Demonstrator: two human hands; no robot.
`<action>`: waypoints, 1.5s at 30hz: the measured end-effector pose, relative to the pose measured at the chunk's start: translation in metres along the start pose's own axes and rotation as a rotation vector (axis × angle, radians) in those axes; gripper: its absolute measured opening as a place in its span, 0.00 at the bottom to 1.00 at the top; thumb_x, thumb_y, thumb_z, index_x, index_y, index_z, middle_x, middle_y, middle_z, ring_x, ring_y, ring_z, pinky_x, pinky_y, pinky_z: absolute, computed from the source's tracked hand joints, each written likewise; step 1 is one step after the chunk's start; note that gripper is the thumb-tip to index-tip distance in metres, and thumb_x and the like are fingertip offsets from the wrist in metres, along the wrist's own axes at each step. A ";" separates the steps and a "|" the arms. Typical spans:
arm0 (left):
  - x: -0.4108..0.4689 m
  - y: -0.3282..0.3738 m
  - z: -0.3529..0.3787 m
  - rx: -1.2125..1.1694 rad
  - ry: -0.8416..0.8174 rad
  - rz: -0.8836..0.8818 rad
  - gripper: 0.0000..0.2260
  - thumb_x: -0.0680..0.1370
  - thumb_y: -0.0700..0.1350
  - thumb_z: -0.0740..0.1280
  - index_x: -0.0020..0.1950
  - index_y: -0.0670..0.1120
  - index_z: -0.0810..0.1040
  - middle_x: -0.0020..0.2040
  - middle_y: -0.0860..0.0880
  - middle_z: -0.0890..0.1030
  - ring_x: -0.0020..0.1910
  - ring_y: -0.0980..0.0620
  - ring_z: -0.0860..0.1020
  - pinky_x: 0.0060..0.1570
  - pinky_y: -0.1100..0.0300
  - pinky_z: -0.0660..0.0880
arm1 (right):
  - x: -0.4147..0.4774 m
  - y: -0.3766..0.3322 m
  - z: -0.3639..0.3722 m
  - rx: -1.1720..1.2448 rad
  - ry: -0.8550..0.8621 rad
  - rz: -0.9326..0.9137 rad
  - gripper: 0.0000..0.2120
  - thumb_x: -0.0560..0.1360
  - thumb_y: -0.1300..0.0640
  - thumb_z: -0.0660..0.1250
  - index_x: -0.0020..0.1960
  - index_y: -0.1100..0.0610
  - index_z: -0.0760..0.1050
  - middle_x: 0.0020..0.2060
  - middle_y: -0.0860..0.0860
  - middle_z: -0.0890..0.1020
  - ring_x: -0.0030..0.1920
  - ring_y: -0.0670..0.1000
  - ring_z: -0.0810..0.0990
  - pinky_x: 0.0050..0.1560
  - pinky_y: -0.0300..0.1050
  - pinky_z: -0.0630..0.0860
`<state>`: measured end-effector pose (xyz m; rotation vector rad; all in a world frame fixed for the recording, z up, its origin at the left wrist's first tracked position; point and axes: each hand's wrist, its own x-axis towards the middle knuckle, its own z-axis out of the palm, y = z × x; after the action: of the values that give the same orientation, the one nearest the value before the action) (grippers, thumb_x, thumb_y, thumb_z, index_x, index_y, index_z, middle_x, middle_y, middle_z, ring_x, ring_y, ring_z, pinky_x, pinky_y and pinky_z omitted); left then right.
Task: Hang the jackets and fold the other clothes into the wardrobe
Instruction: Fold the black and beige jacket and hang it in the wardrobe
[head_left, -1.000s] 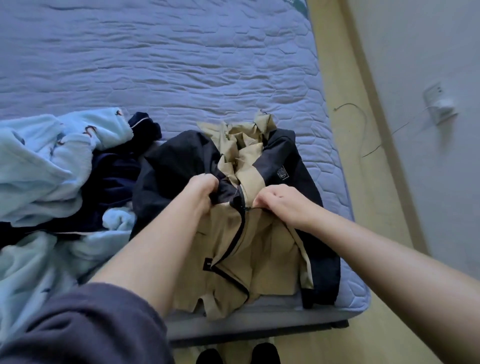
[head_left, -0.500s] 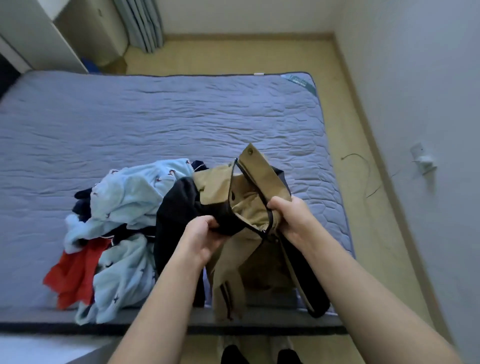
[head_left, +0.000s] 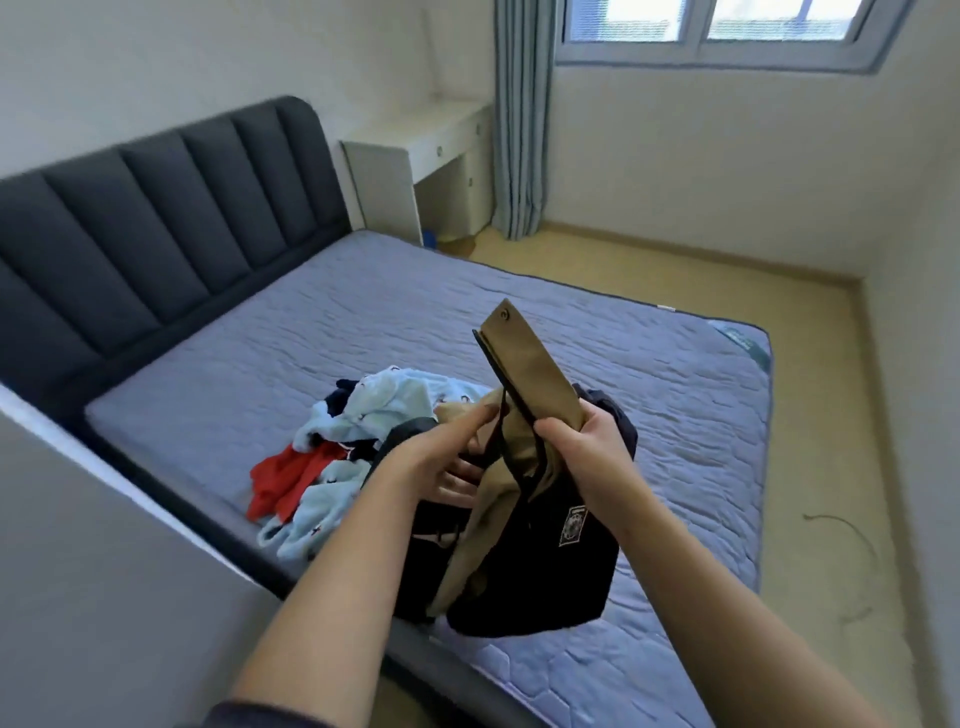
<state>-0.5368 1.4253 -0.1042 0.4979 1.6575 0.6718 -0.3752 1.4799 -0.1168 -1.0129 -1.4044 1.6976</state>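
One black-and-tan jacket hangs bunched in the air between the two hands, lifted off the near edge of the bed, its body sagging below them. The right hand is closed round the base of the tan collar flap, which stands stiff above it. The left hand has its fingers partly curled into the open front, pinching the tan lining; how firm that hold is cannot be made out. Judging by the task, the step is getting this jacket ready to hang. To do it well, each hand would move out to a shoulder seam and shake the cloth so the sleeves drop free, keeping the zip edges untwisted before a hanger goes in. No hanger or wardrobe shows.

Beyond the hands spreads the quilted mattress, with a dark padded headboard far to their left and a white worktop past that. Just left of the left hand lies the heap left to fold: pale blue garments over a red one. The jacket's hem hangs close to it and could drag pieces along. A thin cable curls on the floor, right of the right hand.
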 end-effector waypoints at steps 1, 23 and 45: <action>-0.006 -0.004 0.004 -0.063 -0.020 0.010 0.23 0.72 0.66 0.65 0.38 0.46 0.75 0.32 0.48 0.79 0.32 0.50 0.80 0.52 0.52 0.79 | -0.005 -0.002 -0.004 -0.001 -0.039 -0.015 0.05 0.72 0.67 0.66 0.48 0.66 0.77 0.39 0.61 0.80 0.39 0.57 0.78 0.42 0.52 0.72; -0.224 -0.149 -0.025 -1.371 0.678 0.774 0.13 0.64 0.38 0.58 0.46 0.41 0.76 0.49 0.40 0.77 0.52 0.41 0.76 0.62 0.47 0.71 | -0.106 0.000 0.108 -0.079 -0.993 0.298 0.25 0.59 0.52 0.80 0.50 0.66 0.79 0.43 0.61 0.84 0.40 0.55 0.84 0.40 0.45 0.81; -0.606 -0.513 0.125 -1.680 1.472 1.087 0.07 0.76 0.48 0.65 0.48 0.47 0.81 0.49 0.48 0.83 0.43 0.49 0.83 0.48 0.57 0.79 | -0.526 0.105 0.302 -0.506 -1.686 0.494 0.06 0.71 0.66 0.65 0.41 0.57 0.72 0.37 0.54 0.76 0.38 0.52 0.74 0.40 0.45 0.72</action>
<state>-0.2791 0.6688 -0.0193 -0.6485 1.0504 3.3007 -0.4130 0.8652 -0.1190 0.2054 -2.8236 2.8003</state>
